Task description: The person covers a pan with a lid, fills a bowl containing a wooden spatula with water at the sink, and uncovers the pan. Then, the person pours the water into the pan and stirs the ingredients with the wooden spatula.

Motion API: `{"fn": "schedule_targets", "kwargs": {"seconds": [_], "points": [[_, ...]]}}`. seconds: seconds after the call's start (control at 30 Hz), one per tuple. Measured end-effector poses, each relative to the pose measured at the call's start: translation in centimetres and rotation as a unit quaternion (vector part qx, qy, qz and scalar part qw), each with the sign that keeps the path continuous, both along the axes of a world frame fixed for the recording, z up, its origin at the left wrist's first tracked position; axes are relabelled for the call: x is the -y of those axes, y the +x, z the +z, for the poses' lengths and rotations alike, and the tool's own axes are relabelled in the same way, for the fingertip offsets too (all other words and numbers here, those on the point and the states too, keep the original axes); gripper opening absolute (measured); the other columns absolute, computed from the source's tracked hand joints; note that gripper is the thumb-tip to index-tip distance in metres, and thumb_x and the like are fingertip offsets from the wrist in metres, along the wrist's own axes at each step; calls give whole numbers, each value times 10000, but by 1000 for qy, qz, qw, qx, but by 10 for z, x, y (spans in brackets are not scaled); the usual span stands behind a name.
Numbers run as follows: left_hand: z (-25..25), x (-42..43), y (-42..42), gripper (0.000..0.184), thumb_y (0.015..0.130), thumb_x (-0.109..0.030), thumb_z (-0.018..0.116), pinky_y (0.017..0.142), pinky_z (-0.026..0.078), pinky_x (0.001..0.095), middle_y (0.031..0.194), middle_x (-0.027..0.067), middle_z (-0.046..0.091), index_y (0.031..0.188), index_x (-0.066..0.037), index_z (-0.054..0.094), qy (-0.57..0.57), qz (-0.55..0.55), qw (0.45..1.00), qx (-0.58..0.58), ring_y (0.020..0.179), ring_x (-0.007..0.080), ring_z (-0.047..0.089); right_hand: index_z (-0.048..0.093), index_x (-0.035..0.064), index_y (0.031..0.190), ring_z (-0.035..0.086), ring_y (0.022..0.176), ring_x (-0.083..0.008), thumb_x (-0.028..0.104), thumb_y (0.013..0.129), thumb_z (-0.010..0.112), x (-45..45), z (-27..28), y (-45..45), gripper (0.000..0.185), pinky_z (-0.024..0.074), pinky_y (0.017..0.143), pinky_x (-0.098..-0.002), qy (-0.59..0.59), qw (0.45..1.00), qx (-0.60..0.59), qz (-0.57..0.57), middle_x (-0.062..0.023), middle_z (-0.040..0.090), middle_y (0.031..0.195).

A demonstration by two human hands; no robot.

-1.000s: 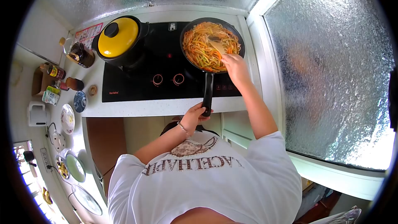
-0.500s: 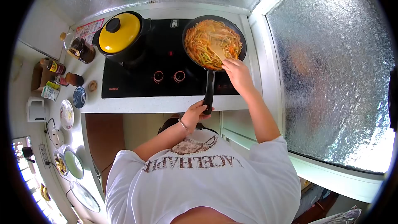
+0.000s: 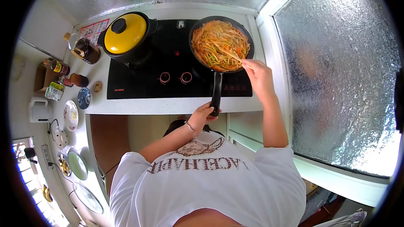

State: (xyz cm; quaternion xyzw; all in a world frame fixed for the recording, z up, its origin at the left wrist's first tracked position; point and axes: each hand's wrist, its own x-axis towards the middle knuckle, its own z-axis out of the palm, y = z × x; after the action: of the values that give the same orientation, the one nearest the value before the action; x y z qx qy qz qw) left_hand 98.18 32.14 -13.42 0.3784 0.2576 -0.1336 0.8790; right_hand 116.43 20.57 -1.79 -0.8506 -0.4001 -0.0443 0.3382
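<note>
A black frying pan sits on the right side of the black cooktop, its handle pointing toward me. My left hand is wrapped round the end of that handle. Noodles with orange and green vegetable strips fill the pan, faintly steaming. At the pan's right front rim, my right hand grips a wooden spatula. The spatula's far end is among the noodles, and its blade is seen nearly edge-on.
A black pot with a yellow lid stands on the cooktop's left. Bottles, a blue patterned bowl and a flowered plate line the left counter. A textured glass window borders the right side.
My right hand has moved right with the spatula, which has turned from flat to nearly edge-on. My left hand stays on the handle. The whole view has shifted slightly.
</note>
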Motion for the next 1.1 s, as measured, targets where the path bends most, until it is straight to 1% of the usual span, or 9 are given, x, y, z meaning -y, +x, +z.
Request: {"fn": "schedule_targets", "kwargs": {"seconds": [0.07,0.2,0.5,0.53,0.63,0.7,0.87,1.0,1.1], "points": [[-3,1,0,302,921,-121,388,760,479,250,980,68,600,1186,-21,491,-6,0,1000,-6,841,124,549,633,1,907,589,785,-309,68,785,609,4,-2,-7,141,466,697,-385,-42,997,-68,0,-157,631,852],[-5,2,-1,303,921,-121,387,758,478,245,984,67,597,1187,-20,490,-13,1,1000,9,843,122,544,634,0,907,590,761,-314,78,783,612,-5,-18,-2,148,466,681,-388,-12,999,14,45,-149,630,826],[-1,2,-1,313,923,-118,375,761,482,246,986,66,596,1202,-20,478,-10,6,1000,6,853,126,548,635,-8,922,620,738,-277,55,794,611,-12,-15,0,145,483,656,-323,-34,999,6,32,-148,642,828],[0,2,-1,315,924,-118,372,761,482,245,986,65,596,1206,-20,474,-6,4,1000,8,854,126,548,637,2,886,594,764,-316,46,781,590,-12,-8,1,123,464,689,-383,-15,999,-39,10,-159,626,809],[2,1,-2,318,925,-120,370,767,478,245,986,64,597,1210,-23,470,-6,1,1000,4,853,123,548,636,-2,872,593,756,-320,58,785,586,-21,10,-4,117,463,683,-378,-6,996,-80,24,-160,625,793],[2,3,-1,316,925,-121,370,766,477,245,984,64,597,1208,-24,473,-7,5,1000,0,845,122,546,641,-6,901,620,706,-278,76,807,601,-37,-13,0,131,481,635,-317,-29,997,-10,67,-161,639,808],[5,1,-2,311,923,-122,373,763,477,245,975,63,599,1200,-29,480,0,5,1000,2,818,119,541,643,4,904,611,730,-300,79,800,602,-43,4,5,134,479,655,-344,1,1000,7,20,-165,635,829],[-1,3,-1,298,926,-144,379,752,476,245,954,57,600,1176,-30,492,0,8,1000,6,786,116,543,635,-7,874,586,756,-323,83,807,568,-61,-17,-6,131,463,688,-386,-13,995,30,98,-163,623,809],[-1,4,-2,286,935,-189,395,727,478,241,918,53,602,1136,-21,509,3,15,1000,3,761,113,546,635,-2,882,585,778,-319,95,798,590,-63,-21,1,136,462,688,-384,-36,996,35,70,-162,624,826]]}}
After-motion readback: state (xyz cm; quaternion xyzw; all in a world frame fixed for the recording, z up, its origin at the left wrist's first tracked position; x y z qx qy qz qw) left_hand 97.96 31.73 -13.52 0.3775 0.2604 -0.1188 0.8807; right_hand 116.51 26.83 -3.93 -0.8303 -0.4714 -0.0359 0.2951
